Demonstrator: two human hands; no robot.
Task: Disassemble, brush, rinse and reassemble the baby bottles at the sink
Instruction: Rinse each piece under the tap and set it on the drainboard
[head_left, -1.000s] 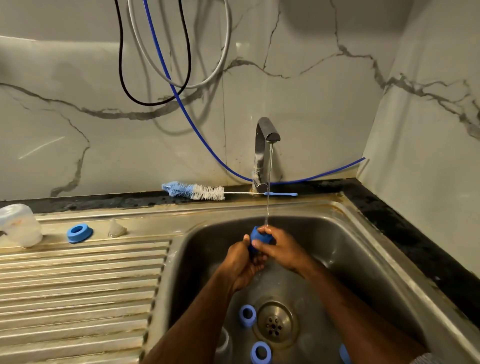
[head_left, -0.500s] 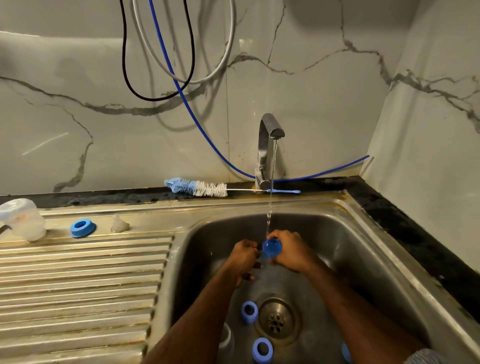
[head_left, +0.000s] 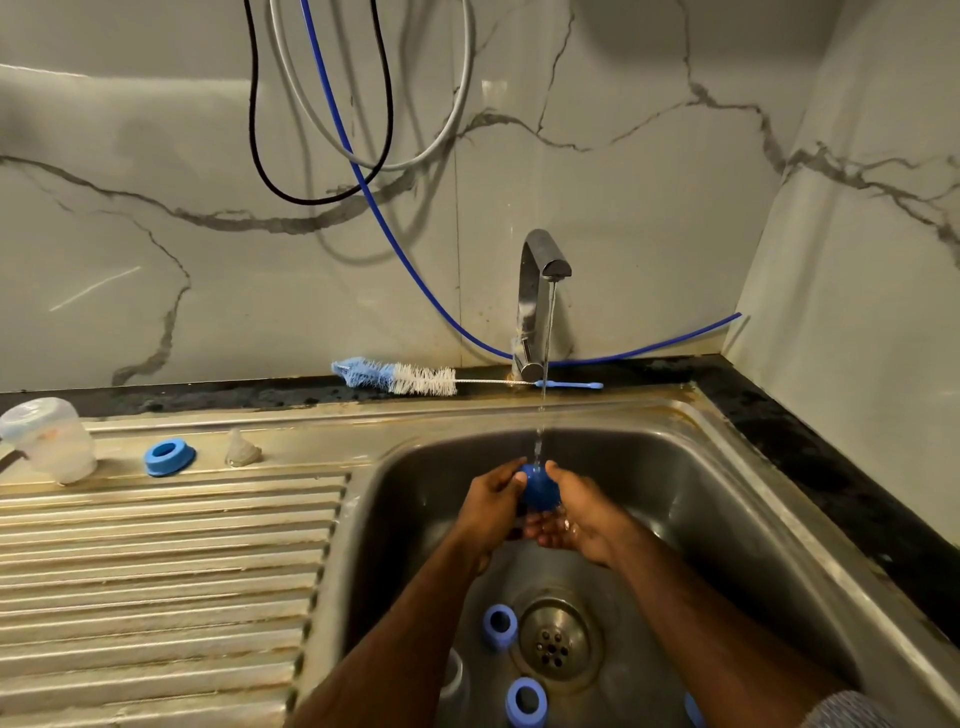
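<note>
Over a steel sink (head_left: 727, 519), a left hand (head_left: 488, 512) and a right hand (head_left: 576, 514) hold a blue bottle cap (head_left: 539, 486) between them under a thin stream from the tap (head_left: 537, 291). The left fingers curl round it; the right thumb presses it, palm cupped beneath. Two blue collar rings (head_left: 500, 626) lie beside the drain (head_left: 556, 639). A bottle brush (head_left: 410, 378) lies behind the basin.
</note>
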